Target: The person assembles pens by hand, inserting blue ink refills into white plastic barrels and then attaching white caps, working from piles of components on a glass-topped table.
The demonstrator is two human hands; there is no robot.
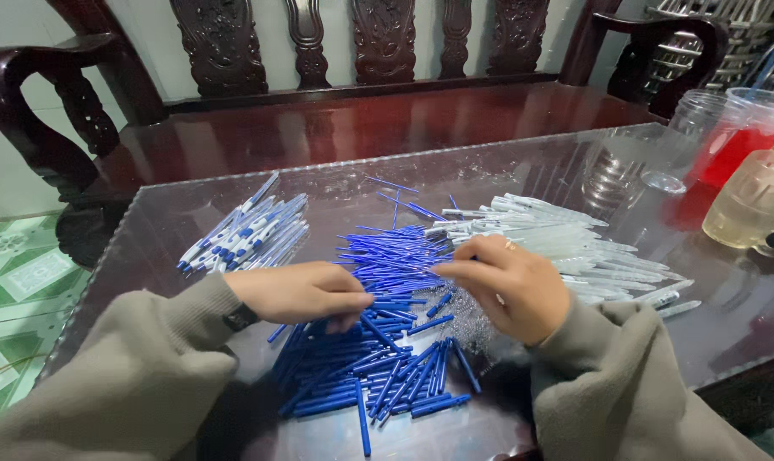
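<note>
Head view: left hand (pixel 306 292) fingers pressed together, resting on blue pen parts (pixel 378 341) heaped mid-table. Right hand (pixel 506 286) pinching something thin over same heap; cannot tell what. Assembled pens (pixel 246 232) far left, clear barrels (pixel 566 243) right. Red-filled plastic cup (pixel 745 141), mug (pixel 754 205) far right. Glass-topped table (pixel 191 205), carved dark wooden bench (pixel 361 102) behind, green tiled floor (pixel 20 282).

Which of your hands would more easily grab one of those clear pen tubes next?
Probably the right hand: the clear pen barrels lie directly beside and beyond it. The left hand rests on the blue refills, farther from that pile.
</note>
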